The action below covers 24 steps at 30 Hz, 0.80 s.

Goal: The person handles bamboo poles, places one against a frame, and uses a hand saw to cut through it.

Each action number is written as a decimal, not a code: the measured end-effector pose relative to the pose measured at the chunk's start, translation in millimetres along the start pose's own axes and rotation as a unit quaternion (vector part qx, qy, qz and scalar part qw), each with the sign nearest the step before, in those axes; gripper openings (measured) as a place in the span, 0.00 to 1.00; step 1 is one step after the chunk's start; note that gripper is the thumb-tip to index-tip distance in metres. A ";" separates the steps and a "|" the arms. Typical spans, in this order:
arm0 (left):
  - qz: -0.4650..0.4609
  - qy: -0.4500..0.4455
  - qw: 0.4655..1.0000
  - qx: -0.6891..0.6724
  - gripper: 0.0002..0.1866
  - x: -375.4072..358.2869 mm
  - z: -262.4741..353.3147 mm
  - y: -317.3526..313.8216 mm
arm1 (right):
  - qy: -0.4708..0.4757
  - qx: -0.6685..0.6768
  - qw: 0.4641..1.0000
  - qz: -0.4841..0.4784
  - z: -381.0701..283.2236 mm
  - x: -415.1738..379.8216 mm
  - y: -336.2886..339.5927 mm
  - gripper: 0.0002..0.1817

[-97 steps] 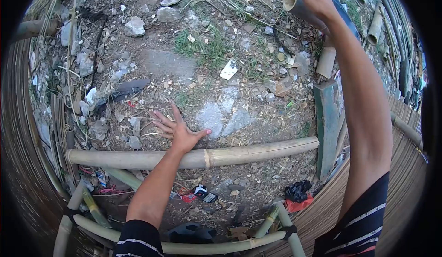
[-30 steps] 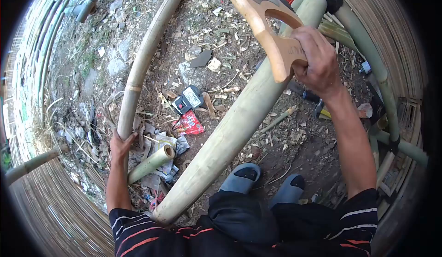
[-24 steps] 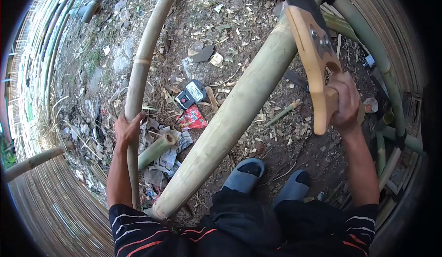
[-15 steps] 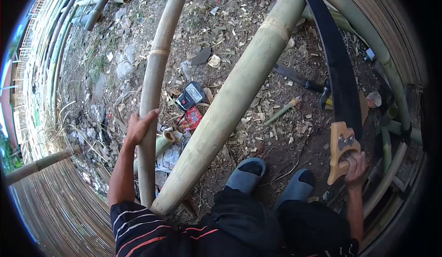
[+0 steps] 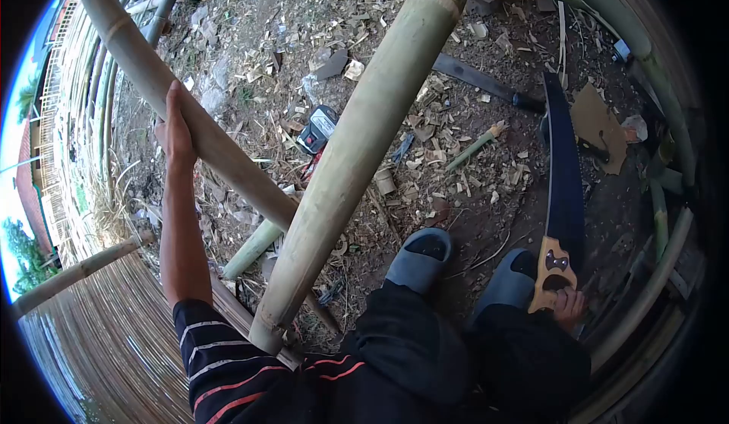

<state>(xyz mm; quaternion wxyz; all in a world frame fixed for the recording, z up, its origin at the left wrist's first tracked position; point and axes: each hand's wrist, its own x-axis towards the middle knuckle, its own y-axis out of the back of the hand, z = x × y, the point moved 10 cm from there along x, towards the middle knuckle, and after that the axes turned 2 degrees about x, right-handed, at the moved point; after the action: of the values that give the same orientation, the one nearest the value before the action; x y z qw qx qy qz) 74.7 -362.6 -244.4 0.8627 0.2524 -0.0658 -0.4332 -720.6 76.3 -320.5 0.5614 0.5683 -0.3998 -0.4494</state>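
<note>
My left hand is closed round a slimmer bamboo pole, which slants from the upper left down behind a thick bamboo pole. The thick pole runs diagonally, its near cut end close to my lap. By my right knee, my right hand grips the wooden handle of a hand saw. The saw's dark blade points away from me, its tip low near the machete on the ground, apart from both poles. Part of my right hand's grip is hidden behind the handle.
Wood chips litter the dirt ground. A machete lies beyond the thick pole, near a short green bamboo piece. A battery-like device sits between the poles. Bamboo framing curves along the right; a slatted bamboo panel is at lower left.
My left hand has moved left and up, swinging the slimmer pole's top to the left so that it now slants. My right hand has lowered the saw, whose tip has come away from the thick pole.
</note>
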 end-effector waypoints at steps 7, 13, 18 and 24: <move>-0.012 0.024 0.981 -0.192 0.49 13.0 1.6 -42.4 | -0.177 -0.077 0.976 -0.105 27.6 -178.0 -2.0 0.14; -0.048 0.132 0.956 -0.256 0.37 -18.1 -35.1 -112.3 | -0.338 -0.024 0.913 -0.226 26.0 -221.8 -6.6 0.16; -0.128 0.317 0.911 -0.229 0.34 -43.2 -98.0 -182.7 | -0.393 0.064 0.865 -0.305 36.9 -181.6 -54.4 0.18; -0.195 0.197 0.956 -0.096 0.32 -53.5 -50.5 -158.5 | -0.452 0.178 0.815 -0.315 50.3 -93.8 -81.1 0.23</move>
<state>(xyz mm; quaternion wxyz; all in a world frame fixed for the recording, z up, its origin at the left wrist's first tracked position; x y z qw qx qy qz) -54.8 -380.6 -360.4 0.7778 0.2562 0.1976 -0.5389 -798.8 156.3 -393.9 0.0344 0.4861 -0.4811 -0.7287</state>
